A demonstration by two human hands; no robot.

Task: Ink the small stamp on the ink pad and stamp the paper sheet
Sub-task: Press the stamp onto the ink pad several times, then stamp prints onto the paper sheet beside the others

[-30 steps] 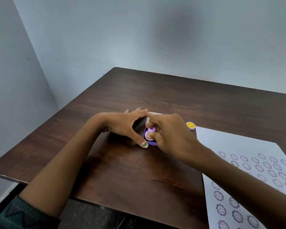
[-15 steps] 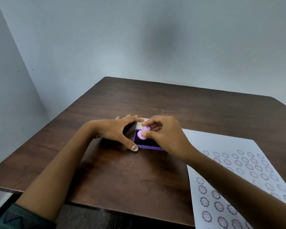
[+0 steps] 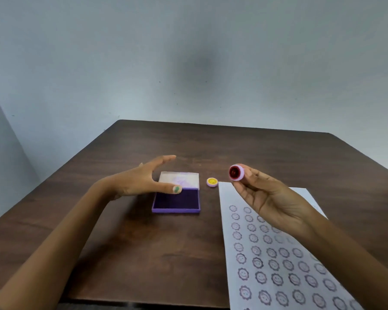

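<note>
My right hand (image 3: 264,195) holds the small pink stamp (image 3: 236,172) raised above the table, its dark inked face turned toward me. The purple ink pad (image 3: 177,201) lies open on the table, its clear lid (image 3: 180,180) folded back behind it. My left hand (image 3: 141,179) hovers just left of the pad with fingers spread, the thumb over the pad's near-left corner, holding nothing. The white paper sheet (image 3: 276,253) lies to the right, covered with several rows of purple smiley stamp marks; my right forearm crosses over it.
A small yellow-topped cap (image 3: 212,182) sits on the dark wooden table (image 3: 143,253) between the ink pad and the sheet's top corner. Grey walls stand behind and to the left. The table's near edge runs along the bottom left.
My right hand lifted the stamp off the ink pad and moved right, turning its face up. My left hand let go of the pad and opened. The camera tilted up.
</note>
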